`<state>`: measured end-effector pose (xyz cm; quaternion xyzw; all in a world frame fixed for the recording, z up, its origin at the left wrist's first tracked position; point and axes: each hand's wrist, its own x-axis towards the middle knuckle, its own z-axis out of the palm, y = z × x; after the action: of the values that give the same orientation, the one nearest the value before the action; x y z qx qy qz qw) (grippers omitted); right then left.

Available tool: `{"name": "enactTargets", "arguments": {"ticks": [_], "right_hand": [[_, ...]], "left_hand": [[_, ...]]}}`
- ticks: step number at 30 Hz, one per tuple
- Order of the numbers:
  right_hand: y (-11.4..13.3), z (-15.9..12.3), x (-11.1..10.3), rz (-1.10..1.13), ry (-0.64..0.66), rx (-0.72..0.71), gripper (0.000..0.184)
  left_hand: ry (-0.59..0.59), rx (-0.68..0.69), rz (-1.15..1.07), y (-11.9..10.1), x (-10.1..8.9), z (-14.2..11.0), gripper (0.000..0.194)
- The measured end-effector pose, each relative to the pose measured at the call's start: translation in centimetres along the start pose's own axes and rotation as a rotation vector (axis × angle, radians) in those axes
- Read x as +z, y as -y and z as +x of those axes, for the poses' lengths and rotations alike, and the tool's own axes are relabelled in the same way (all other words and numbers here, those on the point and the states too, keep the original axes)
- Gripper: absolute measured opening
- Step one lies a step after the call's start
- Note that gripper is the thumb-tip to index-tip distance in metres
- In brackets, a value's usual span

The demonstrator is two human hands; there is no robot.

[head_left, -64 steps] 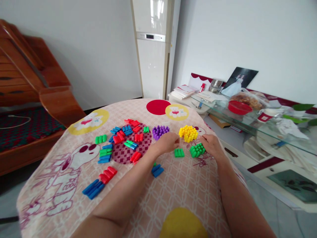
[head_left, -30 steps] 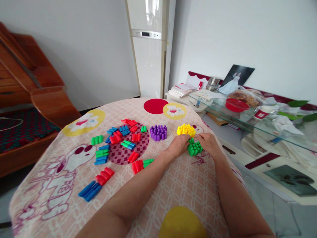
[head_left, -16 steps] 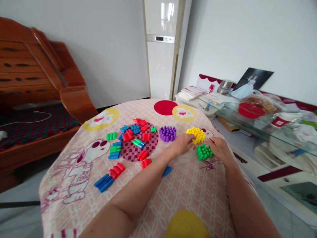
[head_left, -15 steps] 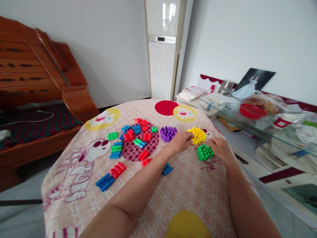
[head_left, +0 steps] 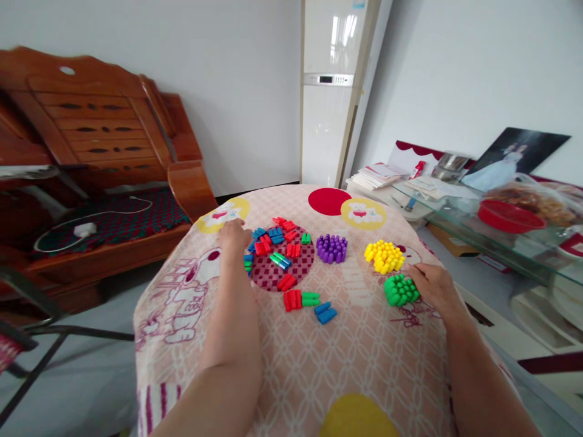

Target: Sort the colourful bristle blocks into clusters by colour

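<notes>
Right of the purple pegs [head_left: 332, 249], green pegs [head_left: 401, 290] packed close, probably for mutual support; right hand [head_left: 430, 284] alongside, half-curled, hold unclear. Left of purple: left hand [head_left: 234, 232] loosely curled, contents hidden.

The head view looks from above the near side of the round table draped in pink patterned cloth [head_left: 296, 364], facing forward and tilted down, far enough back that the upright purple plastic sticks [head_left: 331, 250] appear small. It takes in a brown wooden settee [head_left: 113, 119] at left and a clear glass shelf [head_left: 455, 212] at right.
</notes>
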<state>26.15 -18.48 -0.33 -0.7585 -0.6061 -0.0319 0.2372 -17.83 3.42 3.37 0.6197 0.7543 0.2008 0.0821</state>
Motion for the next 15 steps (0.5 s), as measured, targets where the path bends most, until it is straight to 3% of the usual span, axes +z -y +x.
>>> {"name": "enactTargets", "arguments": {"ticks": [3, 7, 12, 15], "right_hand": [[0.4, 0.0, 0.0, 0.008, 0.004, 0.021, 0.04], [1.2, 0.0, -0.3, 0.018, 0.003, 0.045, 0.039], [1.3, 0.2, -0.4, 0.008, 0.02, 0.077, 0.039], [1.3, 0.3, -0.4, -0.005, 0.018, 0.09, 0.038]], "left_hand": [[0.103, -0.112, 0.039, 1.7, 0.6, 0.6, 0.046], [0.177, -0.086, 0.0, 1.0, 1.2, 0.6, 0.041], [0.001, -0.015, -0.175, -0.1, -0.5, 0.5, 0.044], [-0.12, 0.151, -0.372, -2.4, -1.9, -0.4, 0.043]]}}
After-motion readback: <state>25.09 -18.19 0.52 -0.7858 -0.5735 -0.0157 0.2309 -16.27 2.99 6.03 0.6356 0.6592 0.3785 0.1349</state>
